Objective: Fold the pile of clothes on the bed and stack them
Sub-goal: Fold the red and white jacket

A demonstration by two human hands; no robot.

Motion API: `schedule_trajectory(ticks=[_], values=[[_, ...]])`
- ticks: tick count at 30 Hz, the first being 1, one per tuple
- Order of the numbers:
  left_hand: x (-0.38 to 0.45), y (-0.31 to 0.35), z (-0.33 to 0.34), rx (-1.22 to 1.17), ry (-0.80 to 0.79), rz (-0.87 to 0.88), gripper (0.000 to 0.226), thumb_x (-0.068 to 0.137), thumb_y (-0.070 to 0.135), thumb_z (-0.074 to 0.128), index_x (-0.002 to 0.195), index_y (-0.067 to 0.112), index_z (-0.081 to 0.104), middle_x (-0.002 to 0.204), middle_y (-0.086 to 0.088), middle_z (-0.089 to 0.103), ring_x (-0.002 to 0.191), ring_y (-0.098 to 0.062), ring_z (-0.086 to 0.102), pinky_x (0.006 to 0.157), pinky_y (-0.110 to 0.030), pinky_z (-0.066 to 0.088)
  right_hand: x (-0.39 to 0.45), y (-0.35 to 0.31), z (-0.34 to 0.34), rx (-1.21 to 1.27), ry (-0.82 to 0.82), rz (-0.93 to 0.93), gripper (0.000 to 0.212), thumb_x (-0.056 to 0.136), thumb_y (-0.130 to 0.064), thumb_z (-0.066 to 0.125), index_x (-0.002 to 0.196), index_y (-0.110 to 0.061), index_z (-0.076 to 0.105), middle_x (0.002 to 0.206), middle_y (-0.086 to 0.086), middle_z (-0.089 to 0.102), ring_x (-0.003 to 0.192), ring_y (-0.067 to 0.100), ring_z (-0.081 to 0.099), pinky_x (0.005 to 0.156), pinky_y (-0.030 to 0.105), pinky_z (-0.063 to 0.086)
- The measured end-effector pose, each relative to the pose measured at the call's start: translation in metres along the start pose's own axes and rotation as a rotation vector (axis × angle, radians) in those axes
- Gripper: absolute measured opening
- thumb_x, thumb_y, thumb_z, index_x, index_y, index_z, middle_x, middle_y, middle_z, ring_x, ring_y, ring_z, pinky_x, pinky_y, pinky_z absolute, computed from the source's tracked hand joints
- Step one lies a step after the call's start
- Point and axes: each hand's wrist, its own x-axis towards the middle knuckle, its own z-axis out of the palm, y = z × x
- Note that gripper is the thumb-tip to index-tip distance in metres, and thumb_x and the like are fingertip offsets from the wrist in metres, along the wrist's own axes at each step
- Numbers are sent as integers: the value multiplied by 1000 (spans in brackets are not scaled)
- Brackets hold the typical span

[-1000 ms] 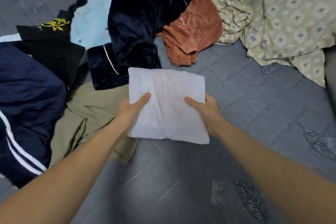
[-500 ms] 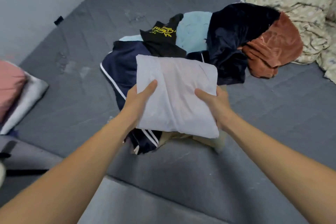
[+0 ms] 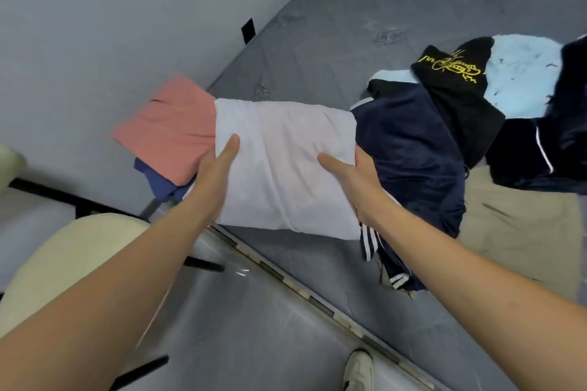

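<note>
A folded white garment (image 3: 286,165) hangs in the air above the bed's left edge. My left hand (image 3: 217,165) grips its left side and my right hand (image 3: 351,174) grips its right side, thumbs on top. Just left of it lies a folded stack with a pink garment (image 3: 168,133) on top and a blue one (image 3: 158,182) beneath. The unfolded pile sits to the right: navy striped trousers (image 3: 413,162), a black shirt with yellow print (image 3: 454,86), a light blue piece (image 3: 521,73), a dark velvet garment (image 3: 546,152) and khaki trousers (image 3: 521,225).
The grey mattress (image 3: 333,35) runs from back right to the front. A cream chair seat (image 3: 73,260) stands at the lower left beside the bed. A white shoe (image 3: 359,370) shows on the glossy floor at the bottom. A grey wall fills the upper left.
Both hands have carried the folded white garment leftward, from over the pile to beside the pink stack. The view has swung left, bringing the stack and the chair into sight.
</note>
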Motion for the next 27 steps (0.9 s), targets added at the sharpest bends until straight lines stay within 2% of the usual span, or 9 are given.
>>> schedule_trajectory(ticks=[4,8,12,14,17,20,23,25,27], values=[[46,20,-57,-9,106,-12,75,66,86,68,123,38,63,112,16,73,105,-16,69,85,-38,55,45,-10,74,-29,-37,1,37,88,-24,80,123,-26,67,113,-8,78,102,16,76,87,41,61],[104,37,-121,-8,143,23,55,67,83,69,104,42,66,94,23,77,94,-9,74,73,-31,55,87,-7,152,-31,-62,-9,40,89,-25,79,127,-26,66,117,-8,76,105,16,75,90,43,61],[158,55,-175,17,168,116,55,71,73,72,102,28,75,103,6,80,95,-15,77,76,-32,61,122,2,218,22,-42,-21,36,90,-20,78,124,-25,67,114,-8,77,103,15,75,88,41,63],[187,58,-201,49,136,149,52,78,70,71,103,25,75,102,7,80,94,-14,77,78,-32,60,142,13,251,30,-16,-19,34,90,-18,78,121,-24,68,113,-7,78,102,16,75,90,42,63],[230,50,-224,219,127,186,49,89,64,66,103,17,70,102,4,73,93,-16,70,87,-41,57,172,38,282,-42,103,29,50,89,-15,79,134,-15,58,124,1,72,112,21,71,100,48,57],[261,28,-229,487,138,145,51,100,55,60,117,8,63,114,-7,68,108,-31,65,95,-47,52,187,64,294,-270,238,25,72,86,-17,81,145,-12,40,136,4,59,125,23,60,109,42,48],[269,13,-231,645,195,156,50,102,54,55,130,12,52,111,-4,61,111,-36,61,83,-39,42,188,71,298,-670,350,-210,94,78,-26,83,155,-16,31,140,4,42,123,22,47,104,34,38],[266,8,-231,800,284,342,56,102,44,57,148,18,40,130,-7,55,120,-34,55,88,-41,43,189,68,300,-1017,389,-436,93,77,-28,77,157,-17,31,146,9,37,128,30,41,103,39,36],[261,6,-228,1066,342,654,64,101,34,57,159,22,32,156,-11,41,136,-34,45,102,-49,42,191,66,304,-1229,287,-616,84,82,-24,68,159,-21,33,160,10,32,141,33,35,111,46,36]])
